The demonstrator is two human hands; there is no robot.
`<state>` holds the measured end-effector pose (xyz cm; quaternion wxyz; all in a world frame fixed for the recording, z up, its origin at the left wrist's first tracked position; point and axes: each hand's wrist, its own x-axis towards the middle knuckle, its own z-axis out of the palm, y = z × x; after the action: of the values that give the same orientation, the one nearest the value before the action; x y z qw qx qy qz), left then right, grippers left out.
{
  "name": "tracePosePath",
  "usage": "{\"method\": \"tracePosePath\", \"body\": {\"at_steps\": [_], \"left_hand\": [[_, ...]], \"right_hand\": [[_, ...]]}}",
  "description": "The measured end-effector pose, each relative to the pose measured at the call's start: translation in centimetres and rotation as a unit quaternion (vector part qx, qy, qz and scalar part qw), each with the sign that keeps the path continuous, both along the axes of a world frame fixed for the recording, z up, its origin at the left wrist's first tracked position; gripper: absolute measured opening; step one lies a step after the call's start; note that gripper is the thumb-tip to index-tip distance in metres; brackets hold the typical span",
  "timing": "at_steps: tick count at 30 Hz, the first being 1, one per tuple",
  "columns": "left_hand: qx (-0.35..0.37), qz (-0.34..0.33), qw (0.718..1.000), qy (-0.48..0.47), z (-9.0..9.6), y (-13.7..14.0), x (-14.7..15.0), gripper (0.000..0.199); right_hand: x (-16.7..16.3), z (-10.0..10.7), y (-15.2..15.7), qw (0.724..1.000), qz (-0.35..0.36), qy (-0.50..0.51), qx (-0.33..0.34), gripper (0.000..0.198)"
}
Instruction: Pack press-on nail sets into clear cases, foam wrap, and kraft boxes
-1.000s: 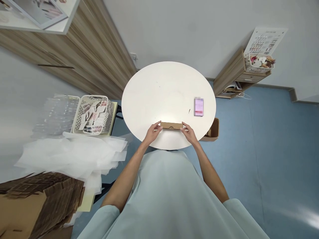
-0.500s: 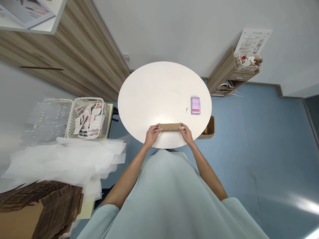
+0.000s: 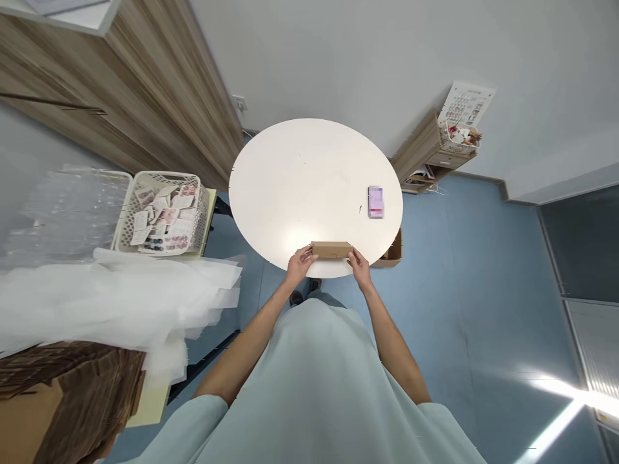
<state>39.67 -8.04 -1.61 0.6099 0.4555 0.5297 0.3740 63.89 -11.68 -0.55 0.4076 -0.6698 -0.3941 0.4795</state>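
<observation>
A small brown cardboard box (image 3: 332,250) is held level over the near edge of the white oval table (image 3: 309,174). My left hand (image 3: 300,263) grips its left end between thumb and fingers, and my right hand (image 3: 359,265) grips the right end the same way. The box looks closed, with its long side facing me. To the right on the tabletop lies a pinkish-purple rectangular item (image 3: 376,202), its surface blurred. A small dark mark or scrap (image 3: 360,209) sits just left of it.
At left, a white basket (image 3: 196,222) holds printed packets beside clear plastic packaging (image 3: 72,212). White sheets (image 3: 135,299) and flattened brown cardboard (image 3: 91,399) lie nearer me. An open carton (image 3: 394,252) stands on the floor by the table's right side; a wooden cabinet (image 3: 420,151) is against the wall.
The head view has shifted, so the room's things appear moved slightly left. The box has tilted a little, showing more of its top face; both hands keep hold of its ends.
</observation>
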Motion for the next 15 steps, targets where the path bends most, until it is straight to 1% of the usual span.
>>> {"method": "tracePosePath", "body": {"at_steps": [3,7,11,15], "left_hand": [[-0.01,0.008,1.0,-0.022,0.0,-0.4,0.0,0.074],[-0.025,-0.017,1.0,-0.006,0.5,-1.0,-0.2,0.066],[-0.027,-0.03,0.999,0.026,0.7,-2.0,0.2,0.062],[-0.008,-0.032,0.997,0.071,0.4,-3.0,1.0,0.059]], "right_hand": [[-0.4,0.3,-1.0,0.999,-0.037,0.012,0.002,0.093],[-0.2,1.2,-3.0,0.997,-0.079,-0.013,-0.004,0.087],[0.6,1.8,-4.7,0.996,-0.072,-0.04,-0.04,0.086],[1.3,1.5,-5.1,0.995,-0.063,-0.051,-0.052,0.086]]}}
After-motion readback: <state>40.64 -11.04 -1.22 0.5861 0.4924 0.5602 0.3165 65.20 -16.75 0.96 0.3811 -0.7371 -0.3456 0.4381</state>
